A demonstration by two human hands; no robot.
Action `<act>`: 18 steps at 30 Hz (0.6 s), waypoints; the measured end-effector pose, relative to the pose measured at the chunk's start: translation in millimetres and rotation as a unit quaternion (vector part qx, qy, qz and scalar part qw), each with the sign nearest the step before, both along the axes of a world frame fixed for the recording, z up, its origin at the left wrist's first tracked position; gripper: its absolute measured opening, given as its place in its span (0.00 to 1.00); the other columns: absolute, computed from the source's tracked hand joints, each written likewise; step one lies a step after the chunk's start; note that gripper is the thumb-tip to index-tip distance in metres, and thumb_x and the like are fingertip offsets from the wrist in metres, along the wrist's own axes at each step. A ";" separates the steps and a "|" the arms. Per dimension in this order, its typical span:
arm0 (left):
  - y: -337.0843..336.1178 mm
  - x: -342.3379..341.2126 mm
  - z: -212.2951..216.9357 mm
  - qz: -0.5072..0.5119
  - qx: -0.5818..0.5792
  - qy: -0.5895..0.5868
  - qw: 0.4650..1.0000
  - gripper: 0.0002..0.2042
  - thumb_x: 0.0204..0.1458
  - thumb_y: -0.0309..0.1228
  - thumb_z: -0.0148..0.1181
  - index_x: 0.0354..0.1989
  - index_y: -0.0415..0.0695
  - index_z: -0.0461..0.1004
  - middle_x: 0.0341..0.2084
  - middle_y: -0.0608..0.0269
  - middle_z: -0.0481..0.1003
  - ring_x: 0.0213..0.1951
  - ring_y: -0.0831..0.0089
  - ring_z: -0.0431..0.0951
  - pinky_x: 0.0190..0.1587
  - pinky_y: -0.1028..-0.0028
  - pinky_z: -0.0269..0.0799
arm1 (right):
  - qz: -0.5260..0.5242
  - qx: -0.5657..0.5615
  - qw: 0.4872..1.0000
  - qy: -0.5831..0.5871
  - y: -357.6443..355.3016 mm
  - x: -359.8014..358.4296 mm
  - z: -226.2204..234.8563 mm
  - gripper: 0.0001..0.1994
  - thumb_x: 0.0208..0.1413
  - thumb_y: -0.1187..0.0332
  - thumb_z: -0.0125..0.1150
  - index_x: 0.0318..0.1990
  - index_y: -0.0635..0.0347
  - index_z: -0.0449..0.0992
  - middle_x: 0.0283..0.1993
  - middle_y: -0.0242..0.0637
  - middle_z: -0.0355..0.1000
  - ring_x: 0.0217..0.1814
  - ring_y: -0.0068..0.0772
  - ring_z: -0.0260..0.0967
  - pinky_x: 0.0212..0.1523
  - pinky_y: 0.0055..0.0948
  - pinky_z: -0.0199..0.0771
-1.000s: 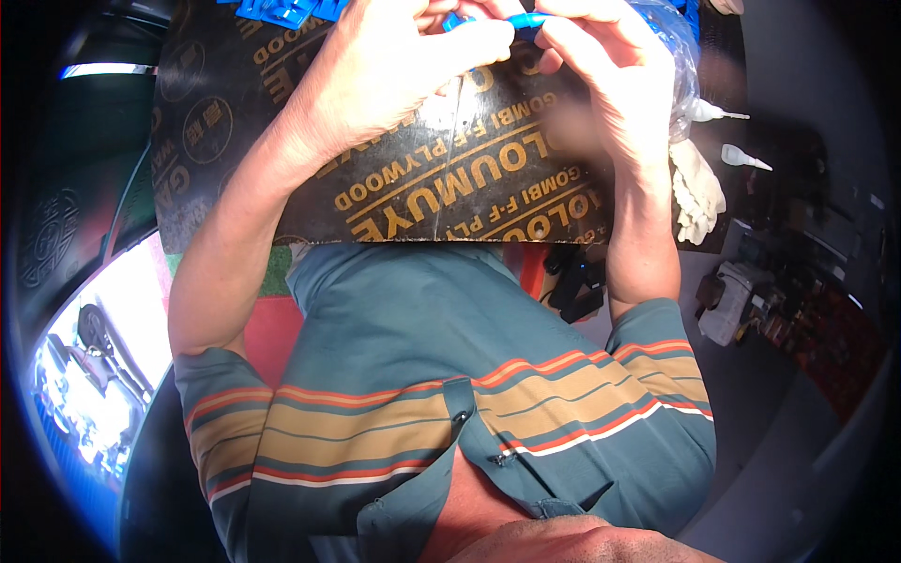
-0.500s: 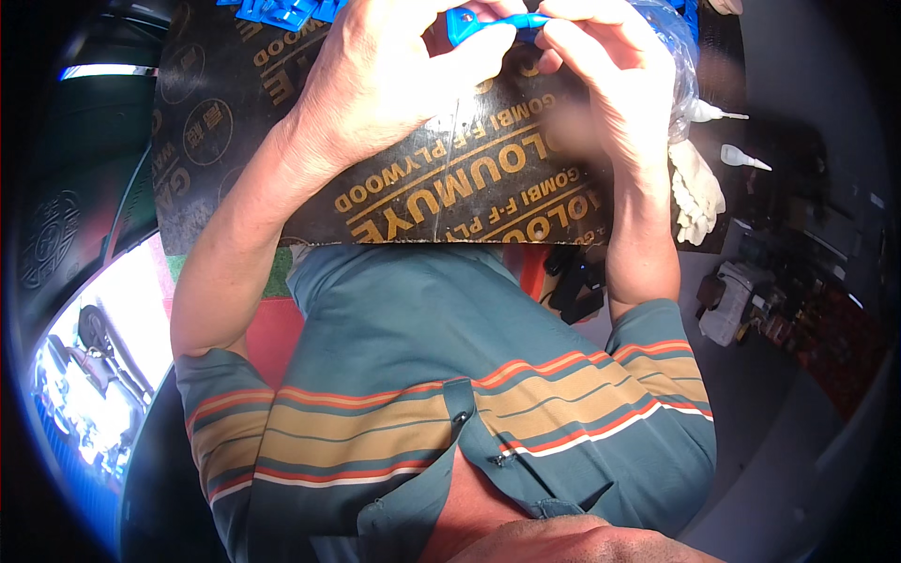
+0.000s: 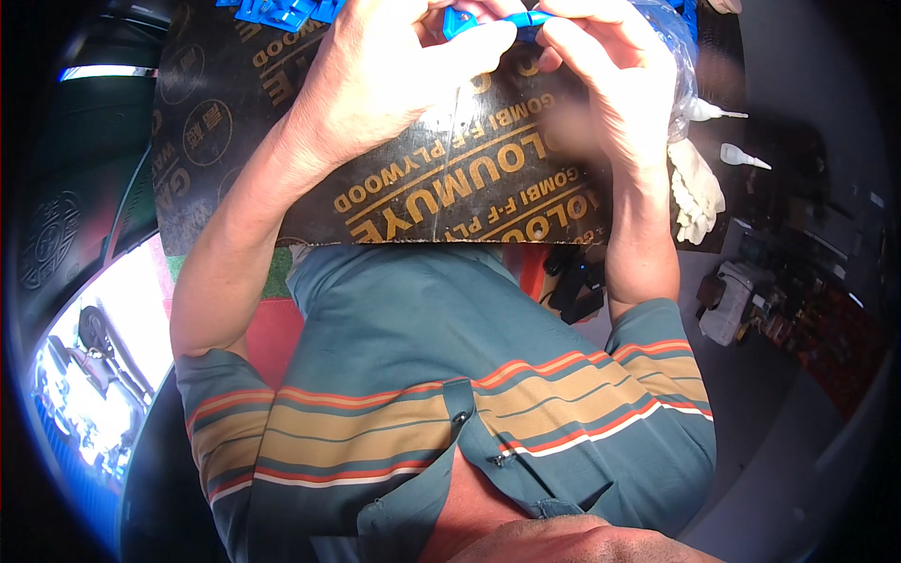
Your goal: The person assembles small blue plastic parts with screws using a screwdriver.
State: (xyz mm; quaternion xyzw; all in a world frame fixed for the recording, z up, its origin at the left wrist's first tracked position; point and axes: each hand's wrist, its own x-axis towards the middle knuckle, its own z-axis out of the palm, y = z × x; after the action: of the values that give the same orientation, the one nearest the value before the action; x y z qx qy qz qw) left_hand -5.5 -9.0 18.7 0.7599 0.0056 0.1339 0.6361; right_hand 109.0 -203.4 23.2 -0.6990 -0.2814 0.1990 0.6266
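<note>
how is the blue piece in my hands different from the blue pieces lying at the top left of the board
The blue piece is pinched between the left hand and the right hand, lifted off the dark board; the blue pieces lie loose on that board, untouched. The held one is single and partly hidden by fingers; the others form a cluster cut off by the picture's upper edge. Both share the same bright blue plastic look.

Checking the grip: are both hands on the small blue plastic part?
Yes, the left hand and right hand both pinch the blue plastic part above the dark plywood board.
</note>
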 end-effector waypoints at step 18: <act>3.9 -0.1 -6.9 -0.066 -0.121 -0.006 0.990 0.10 0.60 0.25 0.64 0.48 0.36 0.78 0.35 0.66 0.81 0.38 0.83 0.78 0.43 0.79 0.75 | 0.010 0.006 1.000 0.002 -0.9 0.3 0.2 0.10 0.60 0.77 0.68 0.49 0.62 0.81 0.43 0.32 0.79 0.39 0.20 0.76 0.38 0.20 0.77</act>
State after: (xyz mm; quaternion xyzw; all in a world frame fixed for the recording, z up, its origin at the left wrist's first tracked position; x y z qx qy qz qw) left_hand -5.6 -5.1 11.8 0.6751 -0.0320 0.0942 0.7310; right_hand 109.3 -204.3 23.4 -0.6915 -0.2884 0.2054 0.6296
